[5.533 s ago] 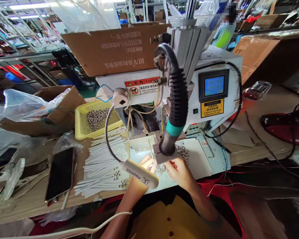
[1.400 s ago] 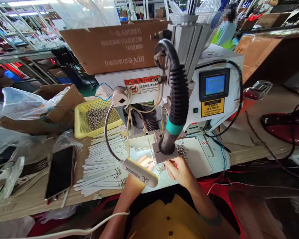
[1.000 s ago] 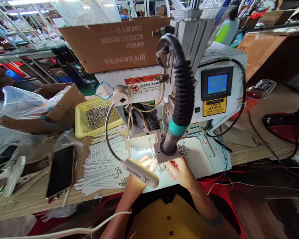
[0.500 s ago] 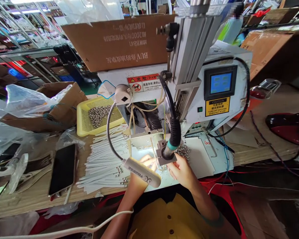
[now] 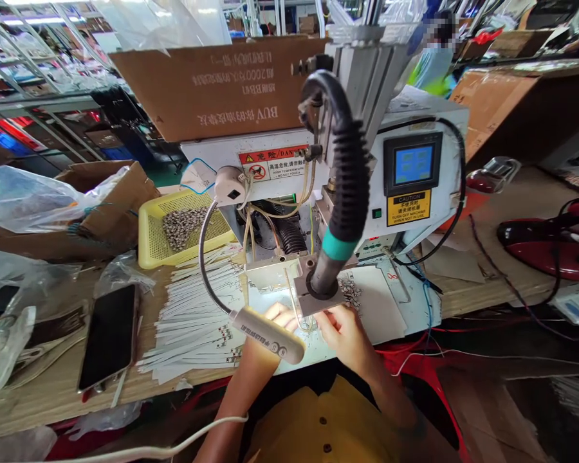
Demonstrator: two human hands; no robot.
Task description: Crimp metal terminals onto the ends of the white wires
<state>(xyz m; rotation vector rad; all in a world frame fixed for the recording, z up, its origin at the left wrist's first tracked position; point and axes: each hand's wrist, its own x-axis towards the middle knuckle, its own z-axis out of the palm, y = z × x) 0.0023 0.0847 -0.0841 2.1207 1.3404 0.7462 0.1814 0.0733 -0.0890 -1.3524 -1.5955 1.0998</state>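
Observation:
My left hand [image 5: 278,316] is partly hidden behind a grey work lamp [image 5: 269,335]. Its fingers are curled at the white work plate, close under the metal head block [image 5: 320,297] of a benchtop machine. From the other side my right hand [image 5: 345,331] reaches in, thumb and fingers pinched together just below the block's right edge. Whatever lies between the fingers of either hand is too small or covered to make out. A thick black ribbed hose [image 5: 350,173] with a teal collar runs down into the block. Small metal pieces [image 5: 350,292] lie in a pile behind my right hand.
Many white strips with small metal ends [image 5: 188,321] lie fanned out on the left. A yellow basket [image 5: 147,235] of small metal parts stands behind them. A phone [image 5: 110,337] lies farther left. The machine carries a touchscreen [image 5: 412,163] and a high-temperature warning label [image 5: 275,166].
The machine's head and its black hose have risen. The view has shifted slightly, so most things sit further left. Both hands stay near the same spot under the head.

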